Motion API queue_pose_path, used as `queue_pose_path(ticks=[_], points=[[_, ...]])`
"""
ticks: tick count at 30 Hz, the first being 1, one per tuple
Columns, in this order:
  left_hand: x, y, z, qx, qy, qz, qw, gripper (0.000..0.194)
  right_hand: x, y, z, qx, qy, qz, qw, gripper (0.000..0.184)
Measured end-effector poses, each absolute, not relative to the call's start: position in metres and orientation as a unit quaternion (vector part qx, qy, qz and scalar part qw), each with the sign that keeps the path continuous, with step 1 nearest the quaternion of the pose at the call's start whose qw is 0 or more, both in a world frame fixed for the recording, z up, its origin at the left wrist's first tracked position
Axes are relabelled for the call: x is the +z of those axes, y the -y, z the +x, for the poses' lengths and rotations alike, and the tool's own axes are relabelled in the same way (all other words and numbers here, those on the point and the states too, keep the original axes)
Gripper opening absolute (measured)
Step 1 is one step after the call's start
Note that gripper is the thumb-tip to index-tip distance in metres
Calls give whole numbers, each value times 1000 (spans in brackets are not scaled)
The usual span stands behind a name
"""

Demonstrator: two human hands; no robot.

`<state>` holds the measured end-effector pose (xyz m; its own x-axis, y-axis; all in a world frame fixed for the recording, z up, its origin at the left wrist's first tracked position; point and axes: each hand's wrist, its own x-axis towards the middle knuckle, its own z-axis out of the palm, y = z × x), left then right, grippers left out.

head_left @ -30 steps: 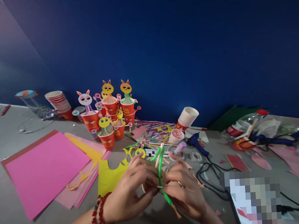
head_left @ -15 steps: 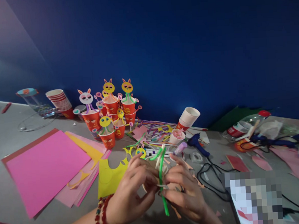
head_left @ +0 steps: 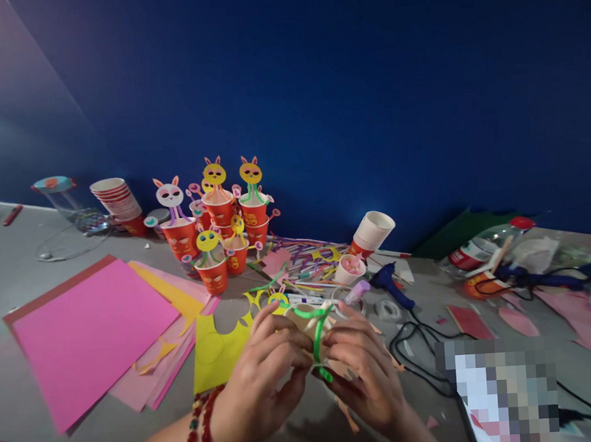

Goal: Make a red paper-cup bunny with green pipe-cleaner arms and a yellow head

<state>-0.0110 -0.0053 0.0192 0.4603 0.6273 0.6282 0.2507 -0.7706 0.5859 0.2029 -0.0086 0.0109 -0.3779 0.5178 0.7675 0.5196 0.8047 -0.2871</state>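
Note:
Both my hands meet low in the middle of the view over a grey table. My left hand, with a red bead bracelet at the wrist, and my right hand pinch a green pipe cleaner bent around a small pale paper piece between the fingertips. A short green end pokes out below my right fingers. A yellow sheet with round cut-outs lies just left of my hands. Behind it stand several red paper cups with bunny faces.
Pink and yellow paper sheets lie at left. A stack of cups stands far left, tipped white cups at centre. A blue glue gun with black cord, straws, tape and a bottle clutter the right side.
The long green tail that hung below my right hand has been drawn up and bent around the piece. Only a short end shows now. Both hands stayed in place.

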Motion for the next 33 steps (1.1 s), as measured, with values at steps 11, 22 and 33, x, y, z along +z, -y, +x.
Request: queue_pose_path(ticks=[11,22,33], points=[[15,8,-9,483,-254,832,101,50,22,14,204,-27,835,-362,413,18],[15,8,-9,481,-244,836,99,52,18,12,197,76,788,-368,487,22],[17,7,-8,462,-259,840,114,51,3,10,191,135,765,-344,527,17]])
